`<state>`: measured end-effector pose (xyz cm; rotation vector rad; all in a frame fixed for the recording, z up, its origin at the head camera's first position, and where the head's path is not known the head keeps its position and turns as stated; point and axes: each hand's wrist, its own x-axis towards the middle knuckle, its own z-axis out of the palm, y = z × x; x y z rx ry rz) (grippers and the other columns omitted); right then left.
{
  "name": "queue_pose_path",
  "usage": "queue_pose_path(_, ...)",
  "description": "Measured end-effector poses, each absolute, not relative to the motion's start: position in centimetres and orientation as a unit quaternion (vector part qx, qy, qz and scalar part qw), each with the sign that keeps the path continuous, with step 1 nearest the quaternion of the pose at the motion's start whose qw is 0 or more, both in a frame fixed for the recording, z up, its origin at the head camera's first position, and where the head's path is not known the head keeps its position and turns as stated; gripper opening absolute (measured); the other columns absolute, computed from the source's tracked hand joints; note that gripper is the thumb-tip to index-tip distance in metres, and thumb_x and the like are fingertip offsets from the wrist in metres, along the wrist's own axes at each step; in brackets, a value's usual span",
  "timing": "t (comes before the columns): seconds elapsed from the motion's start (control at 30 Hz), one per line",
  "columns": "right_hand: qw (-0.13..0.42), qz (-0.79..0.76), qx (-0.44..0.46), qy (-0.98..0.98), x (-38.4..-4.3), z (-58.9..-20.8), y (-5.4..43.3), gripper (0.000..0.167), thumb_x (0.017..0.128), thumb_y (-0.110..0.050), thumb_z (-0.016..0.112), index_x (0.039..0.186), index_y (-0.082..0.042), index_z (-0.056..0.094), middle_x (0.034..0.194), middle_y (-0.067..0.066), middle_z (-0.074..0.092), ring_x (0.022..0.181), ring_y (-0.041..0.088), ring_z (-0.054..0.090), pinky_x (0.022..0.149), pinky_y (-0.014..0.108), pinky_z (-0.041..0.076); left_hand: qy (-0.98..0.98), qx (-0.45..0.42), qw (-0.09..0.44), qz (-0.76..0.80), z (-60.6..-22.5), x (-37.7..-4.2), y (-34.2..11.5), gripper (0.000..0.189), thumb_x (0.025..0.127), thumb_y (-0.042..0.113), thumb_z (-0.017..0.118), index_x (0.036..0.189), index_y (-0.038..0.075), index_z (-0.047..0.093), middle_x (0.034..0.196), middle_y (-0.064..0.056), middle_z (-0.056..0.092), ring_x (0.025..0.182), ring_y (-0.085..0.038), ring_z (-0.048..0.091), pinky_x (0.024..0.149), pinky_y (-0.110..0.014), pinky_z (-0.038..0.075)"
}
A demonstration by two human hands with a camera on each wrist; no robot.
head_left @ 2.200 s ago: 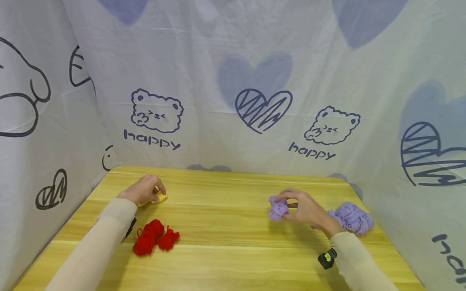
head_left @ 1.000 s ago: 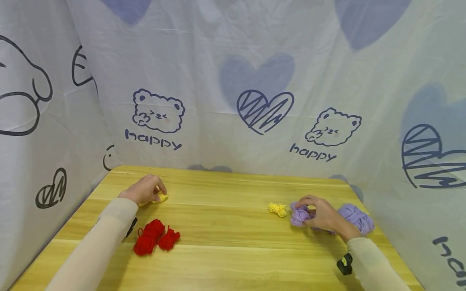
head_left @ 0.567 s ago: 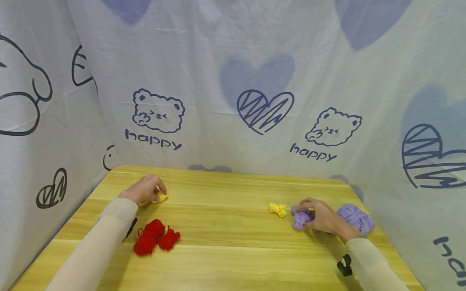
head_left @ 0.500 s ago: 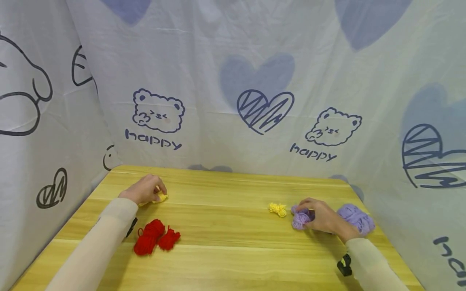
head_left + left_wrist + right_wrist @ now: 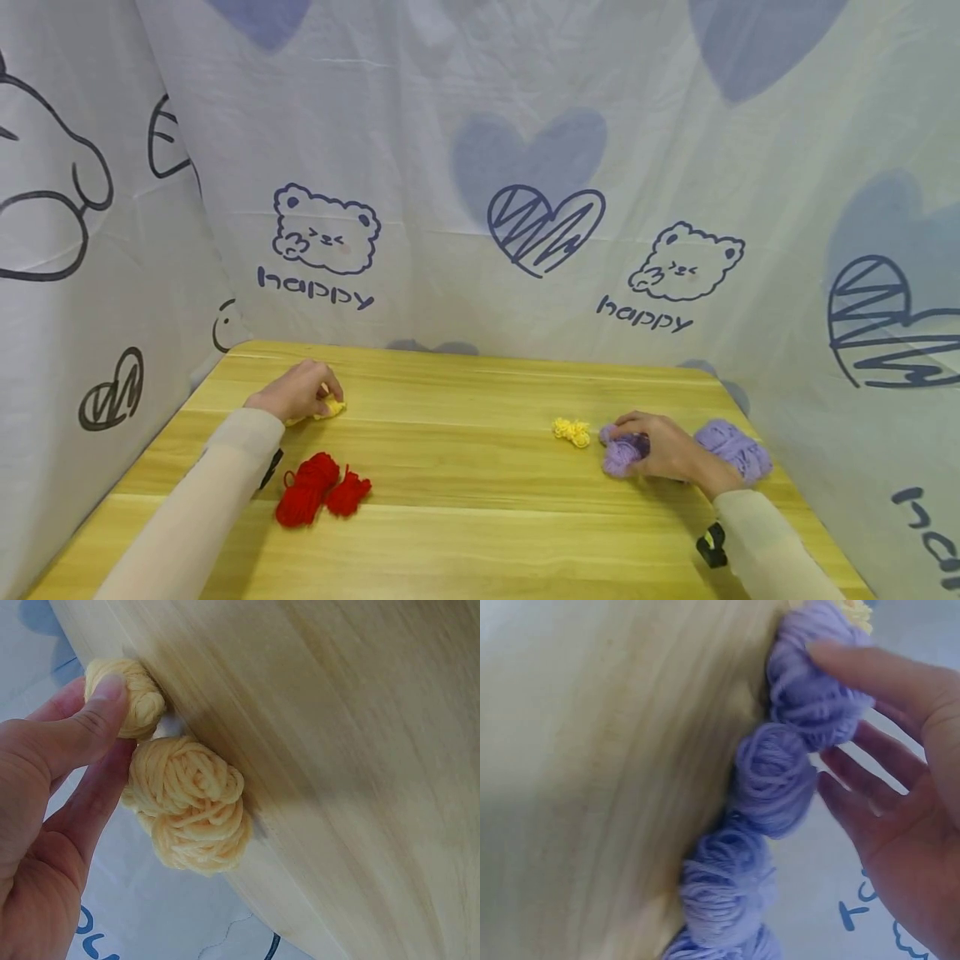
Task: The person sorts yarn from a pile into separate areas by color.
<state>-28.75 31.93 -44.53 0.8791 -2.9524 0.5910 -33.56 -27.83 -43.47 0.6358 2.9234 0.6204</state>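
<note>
My left hand (image 5: 296, 393) is at the far left of the table, its thumb and fingers pinching a small yellow yarn bundle (image 5: 139, 705). Beside that lies a larger yellow yarn skein (image 5: 196, 806), mostly covered by the hand in the head view. On the right, my right hand (image 5: 663, 446) grips a purple yarn bundle (image 5: 817, 690) between thumb and fingers, low over the wood. More purple yarn (image 5: 776, 780) runs in a row under that palm in the right wrist view. Just left of the gripped bundle sits another small yellow yarn bundle (image 5: 572, 432).
Two red yarn pieces lie at the front left: a larger red skein (image 5: 307, 490) and a small red bundle (image 5: 348, 493). A large purple skein (image 5: 733, 450) rests near the right edge. White printed cloth (image 5: 420, 250) hangs behind and beside the wooden table (image 5: 465, 533).
My right hand has carried the purple bundle rightward and then slightly toward me, and a small yellow bundle now shows where it was. The left hand has kept its place.
</note>
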Motion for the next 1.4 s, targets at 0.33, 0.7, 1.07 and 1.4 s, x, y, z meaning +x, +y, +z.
queue_pose_path(0.33,-0.031,0.196,0.295,-0.935,-28.89,-43.99,31.22,0.052,0.077,-0.031,0.091,0.122,-0.008,0.076,0.137,0.025,0.064,0.127,0.050,0.059,0.108,0.067,0.046,0.956,0.210,0.041,0.200,-43.46,-33.61,-27.90,0.022,0.080,-0.007,0.082,0.096,0.007,0.082,0.115,-0.019,0.074,0.102,-0.038,0.074,0.088,-0.049,0.063)
queue_pose_path(0.7,-0.035,0.181,0.293,-0.938,-29.01,-44.20,31.46,0.044,0.079,-0.018,0.090,0.120,-0.007,0.077,0.134,0.021,0.068,0.124,0.047,0.062,0.106,0.063,0.050,0.957,0.206,0.046,0.199,-43.50,-33.78,-27.88,0.022,0.080,-0.006,0.082,0.097,0.008,0.082,0.114,-0.017,0.075,0.103,-0.037,0.074,0.090,-0.050,0.063)
queue_pose_path(1.07,-0.014,0.159,0.298,-0.941,-28.99,-44.56,31.63,0.046,0.077,-0.017,0.090,0.119,-0.006,0.075,0.126,0.015,0.072,0.118,0.039,0.067,0.103,0.056,0.054,0.958,0.211,0.050,0.190,-43.37,-33.61,-27.70,0.023,0.080,-0.006,0.082,0.098,0.007,0.082,0.114,-0.016,0.075,0.103,-0.037,0.073,0.091,-0.051,0.062)
queue_pose_path(1.4,-0.015,0.156,0.290,-0.944,-29.04,-44.67,31.59,0.045,0.078,-0.014,0.089,0.120,-0.006,0.076,0.126,0.015,0.072,0.118,0.040,0.067,0.103,0.057,0.054,0.960,0.218,0.046,0.171,-43.23,-33.56,-27.71,0.022,0.080,-0.004,0.083,0.100,0.006,0.081,0.110,-0.014,0.076,0.099,-0.032,0.070,0.089,-0.050,0.062)
